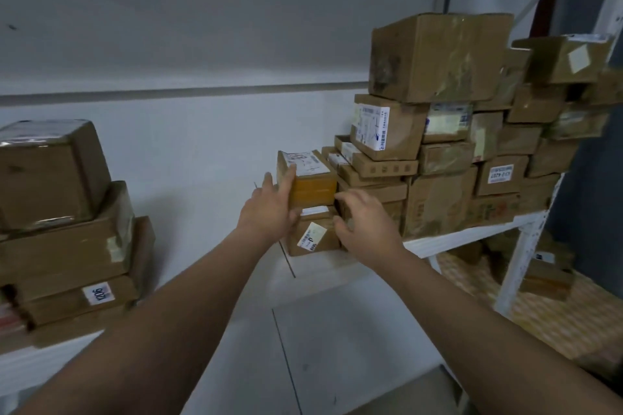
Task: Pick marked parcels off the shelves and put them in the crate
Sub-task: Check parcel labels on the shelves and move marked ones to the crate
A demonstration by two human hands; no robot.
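A small brown parcel (312, 184) with a white label on top and yellow tape on its front stands on another labelled small box (312, 236) at the left end of the white shelf (472, 234). My left hand (273, 209) lies against the upper parcel's left side, fingers straight up along it and thumb under its front corner. My right hand (362, 217) hovers at the parcel's lower right corner with fingers curled, holding nothing that I can see. No crate is in view.
Several brown cartons (438, 57) are stacked to the right on the same shelf, some with white labels. Another stack of boxes (64, 229) stands on a shelf at the left. A white wall is behind, and a lower shelf (546, 313) holds more boxes.
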